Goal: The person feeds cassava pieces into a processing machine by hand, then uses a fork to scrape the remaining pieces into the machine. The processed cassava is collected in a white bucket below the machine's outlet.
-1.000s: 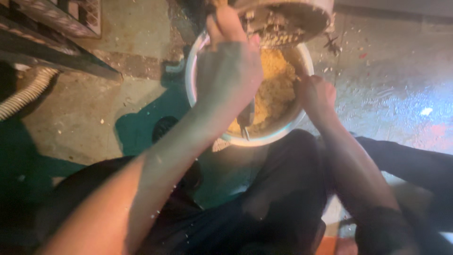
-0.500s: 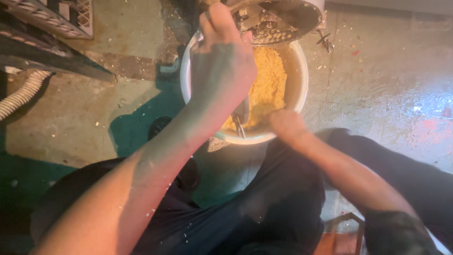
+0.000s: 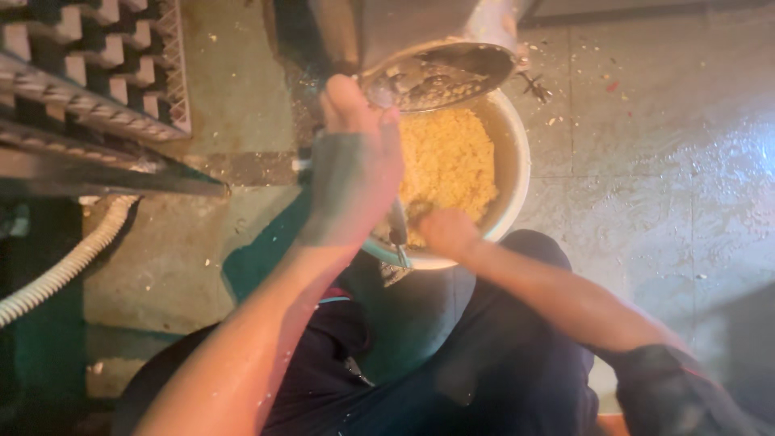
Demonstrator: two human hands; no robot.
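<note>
in the head view, the right hand (image 3: 448, 232) had come back from the far right rim of the white bowl (image 3: 517, 161), where it sat a second earlier, to the near rim, close to the person's lap. it lay curled at the edge of the yellow crumbly mash (image 3: 448, 157), beside a slim metal utensil (image 3: 398, 234) standing against the bowl's near side; whether the fingers closed on anything could not be told. the left hand (image 3: 355, 165) stayed raised over the bowl's left side, its fingers reaching up to the lip of the metal machine mouth (image 3: 440, 77). seen from the back, its grip could not be told either. that shift read as the right hand working the near part of the heap while the left kept at the outlet.

the bowl sat on the wet tiled floor (image 3: 646, 161), directly under the outlet, and was roughly filled with mash. the outlet's mouth showed dark scraps clinging inside. a pale ribbed hose (image 3: 69, 262) ran along the left.
</note>
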